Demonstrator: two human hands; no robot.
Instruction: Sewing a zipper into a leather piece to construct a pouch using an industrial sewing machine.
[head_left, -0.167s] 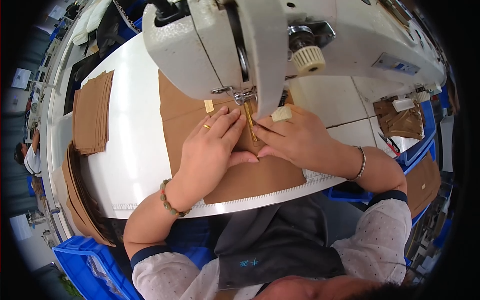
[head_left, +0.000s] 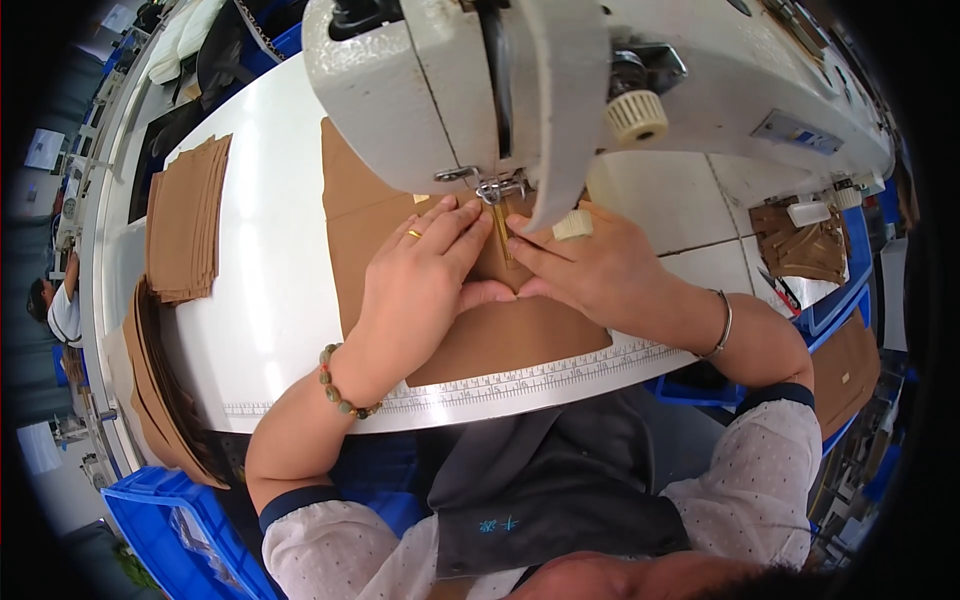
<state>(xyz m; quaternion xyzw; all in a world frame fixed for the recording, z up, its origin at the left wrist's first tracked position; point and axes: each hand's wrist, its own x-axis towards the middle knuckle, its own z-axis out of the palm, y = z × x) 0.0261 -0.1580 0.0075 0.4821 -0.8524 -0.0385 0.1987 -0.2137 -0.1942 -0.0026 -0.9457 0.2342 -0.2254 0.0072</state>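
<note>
A piece of brown fabric (head_left: 500, 345) lies on the white sewing table, its far part under the sewing machine's presser foot (head_left: 499, 189). A narrow gold zipper (head_left: 505, 238) runs along the fabric toward the foot, between my two hands. Stretched out flat, the fingers of my left hand (head_left: 422, 270) press the fabric left of the zipper. My right hand (head_left: 585, 262) rests on its other side with fingers extended, some hidden behind a cream knob (head_left: 573, 224). Both thumbs point inward, their tips nearly meeting below the zipper. A small pale label (head_left: 421, 199) shows beyond my left fingers.
The white sewing machine (head_left: 400, 100) overhangs my hands. Stacked brown pieces (head_left: 185, 220) lie at the left, and more brown fabric (head_left: 160, 390) hangs over the left edge. A ruler strip (head_left: 500, 384) follows the front edge. Blue bins (head_left: 190, 520) stand below; brown scraps (head_left: 800, 240) lie right.
The fabric has slid away from me under the presser foot, baring more of the ruler strip. My hands have moved slightly with it, and less of the label shows.
</note>
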